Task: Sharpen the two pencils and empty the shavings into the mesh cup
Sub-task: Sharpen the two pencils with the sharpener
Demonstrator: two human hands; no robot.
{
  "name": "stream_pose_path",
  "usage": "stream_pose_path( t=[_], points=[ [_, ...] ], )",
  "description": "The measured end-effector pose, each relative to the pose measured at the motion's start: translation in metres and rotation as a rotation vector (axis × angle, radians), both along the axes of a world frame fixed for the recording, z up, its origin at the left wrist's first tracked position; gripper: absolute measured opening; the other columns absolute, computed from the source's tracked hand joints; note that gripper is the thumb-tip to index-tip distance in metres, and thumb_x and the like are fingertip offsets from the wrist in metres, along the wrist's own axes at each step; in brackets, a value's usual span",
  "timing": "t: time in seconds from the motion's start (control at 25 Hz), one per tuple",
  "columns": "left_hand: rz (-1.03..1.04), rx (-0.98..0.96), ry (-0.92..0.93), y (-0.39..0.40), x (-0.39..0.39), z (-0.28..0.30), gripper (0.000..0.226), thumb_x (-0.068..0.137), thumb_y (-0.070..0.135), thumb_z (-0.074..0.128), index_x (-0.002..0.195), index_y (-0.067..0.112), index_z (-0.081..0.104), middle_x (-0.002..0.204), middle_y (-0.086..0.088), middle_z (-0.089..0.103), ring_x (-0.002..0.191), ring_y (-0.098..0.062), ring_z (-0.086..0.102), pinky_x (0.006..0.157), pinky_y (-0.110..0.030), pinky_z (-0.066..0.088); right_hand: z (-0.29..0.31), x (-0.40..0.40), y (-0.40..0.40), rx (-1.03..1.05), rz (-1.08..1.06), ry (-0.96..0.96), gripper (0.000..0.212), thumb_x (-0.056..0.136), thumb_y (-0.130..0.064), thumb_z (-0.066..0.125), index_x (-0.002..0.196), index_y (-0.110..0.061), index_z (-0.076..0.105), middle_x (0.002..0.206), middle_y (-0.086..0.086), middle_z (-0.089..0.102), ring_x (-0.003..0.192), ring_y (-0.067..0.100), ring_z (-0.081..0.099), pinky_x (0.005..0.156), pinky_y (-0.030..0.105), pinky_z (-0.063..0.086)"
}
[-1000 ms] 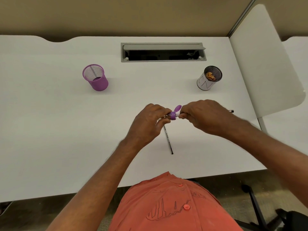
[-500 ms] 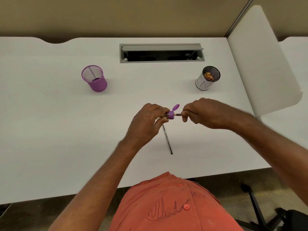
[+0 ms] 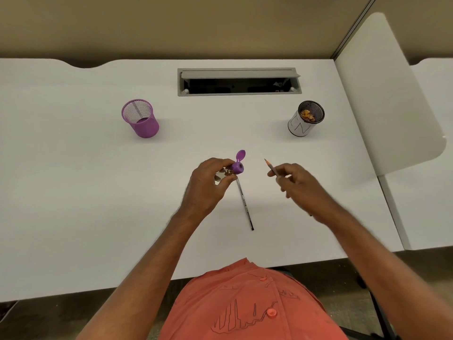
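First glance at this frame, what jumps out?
Mid-desk, the left hand holds a purple sharpener with its lid flipped open, while the right hand holds a sharpened pencil apart from it. Far right, a black mesh cup holds orange shavings; far left stands a purple mesh cup.

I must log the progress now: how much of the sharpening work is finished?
Done: the grey pencil in the right hand shows a sharp tip. In hand: the left hand holds the open purple sharpener. Left: the second grey pencil lying on the desk, then emptying into a mesh cup.
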State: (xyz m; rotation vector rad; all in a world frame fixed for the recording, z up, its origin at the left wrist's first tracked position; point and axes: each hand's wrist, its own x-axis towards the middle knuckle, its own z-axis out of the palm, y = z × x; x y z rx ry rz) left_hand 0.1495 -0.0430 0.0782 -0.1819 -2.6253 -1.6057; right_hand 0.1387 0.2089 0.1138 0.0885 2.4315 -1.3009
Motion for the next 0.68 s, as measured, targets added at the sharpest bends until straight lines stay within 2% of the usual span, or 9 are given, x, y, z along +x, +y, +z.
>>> stream_pose_path(
  t=[0.08, 0.16, 0.24, 0.32, 0.52, 0.68],
  points=[
    [0.005, 0.014, -0.008, 0.001, 0.003, -0.004, 0.024, 0.088, 0.024, 0.074, 0.11, 0.033, 0.068, 0.102, 0.017, 0.067, 0.098, -0.013, 0.064, 0.077, -0.024, 0.056, -0.032, 0.009, -0.002, 0.02, -0.142, 0.027, 0.025, 0.096, -0.017, 0.057, 0.104, -0.034, 0.073, 0.107, 0.0, 0.059, 0.084, 0.015, 0.065, 0.075, 0.03, 0.058],
    [0.004, 0.028, -0.027, 0.004, 0.007, -0.009, 0.025, 0.087, 0.023, 0.075, 0.109, 0.032, 0.068, 0.102, 0.017, 0.066, 0.098, -0.011, 0.064, 0.077, -0.017, 0.054, -0.064, 0.014, -0.003, 0.127, -0.217, 0.031, 0.023, 0.096, -0.016, 0.06, 0.113, -0.024, 0.074, 0.098, 0.002, 0.063, 0.083, 0.019, 0.067, 0.079, 0.034, 0.058],
    [0.005, 0.034, -0.052, 0.006, 0.012, -0.013, 0.026, 0.086, 0.022, 0.077, 0.109, 0.03, 0.068, 0.101, 0.017, 0.065, 0.097, -0.011, 0.064, 0.077, -0.013, 0.052, -0.089, 0.017, -0.004, 0.228, -0.224, 0.027, 0.021, 0.095, -0.02, 0.063, 0.115, -0.02, 0.072, 0.092, -0.004, 0.066, 0.082, 0.013, 0.065, 0.072, 0.024, 0.051],
    [0.006, 0.022, -0.069, 0.007, 0.017, -0.018, 0.027, 0.086, 0.021, 0.077, 0.11, 0.028, 0.068, 0.102, 0.017, 0.066, 0.097, -0.01, 0.064, 0.077, -0.013, 0.052, -0.107, 0.02, -0.005, 0.242, -0.251, 0.009, 0.015, 0.094, -0.023, 0.065, 0.108, -0.022, 0.069, 0.089, -0.01, 0.067, 0.084, 0.01, 0.066, 0.067, 0.019, 0.045],
    [0.007, 0.021, -0.087, 0.004, 0.025, -0.022, 0.028, 0.086, 0.02, 0.078, 0.11, 0.031, 0.068, 0.1, 0.019, 0.065, 0.098, -0.01, 0.063, 0.078, -0.013, 0.053, -0.133, 0.024, -0.005, 0.269, -0.279, 0.013, 0.006, 0.092, -0.023, 0.068, 0.094, -0.023, 0.063, 0.084, -0.013, 0.065, 0.081, 0.011, 0.064, 0.07, 0.031, 0.051],
    [0.016, 0.015, -0.096, 0.0, 0.029, -0.025, 0.03, 0.085, 0.019, 0.078, 0.11, 0.033, 0.067, 0.1, 0.02, 0.065, 0.098, -0.011, 0.063, 0.079, -0.015, 0.054, -0.142, 0.026, -0.006, 0.314, -0.224, 0.062, 0.008, 0.092, -0.019, 0.067, 0.093, -0.022, 0.06, 0.087, -0.01, 0.061, 0.078, 0.01, 0.058, 0.069, 0.029, 0.045]
  ],
)
